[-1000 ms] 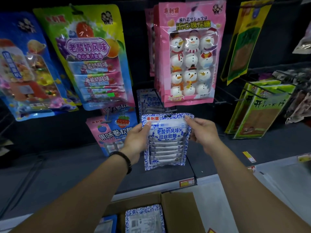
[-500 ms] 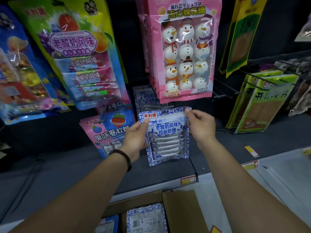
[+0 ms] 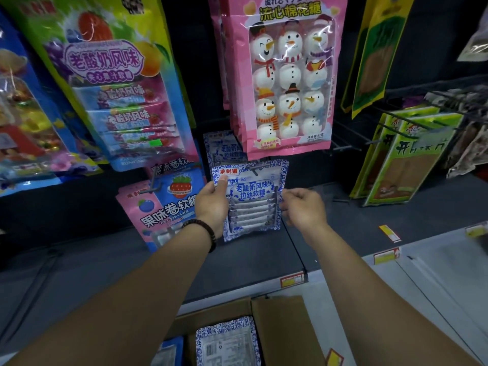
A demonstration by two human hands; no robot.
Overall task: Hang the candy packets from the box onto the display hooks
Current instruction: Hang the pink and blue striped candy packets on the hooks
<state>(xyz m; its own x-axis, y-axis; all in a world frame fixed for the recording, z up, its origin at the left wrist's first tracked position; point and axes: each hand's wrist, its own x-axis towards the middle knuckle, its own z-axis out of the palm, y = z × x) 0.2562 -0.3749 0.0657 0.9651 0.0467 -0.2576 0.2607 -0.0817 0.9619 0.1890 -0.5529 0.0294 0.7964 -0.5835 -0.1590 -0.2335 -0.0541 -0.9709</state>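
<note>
Left grip (image 3: 211,204) holds candy packet (image 3: 253,199) on hook (image 3: 254,169), right grip (image 3: 303,207) beside

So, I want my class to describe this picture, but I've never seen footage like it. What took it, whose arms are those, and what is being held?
There is no machine here. One camera worn on a person's head looks forward and down, so the two arms are that person's own. The left hand grips a blue-and-white candy packet by its left edge, thumb on the front. The right hand has its fingertips at the packet's right edge; whether it pinches the packet is unclear. A display hook shows at the packet's top. Above hangs a pink snowman pack. Below, an open cardboard box holds a second packet of the same kind.
</note>
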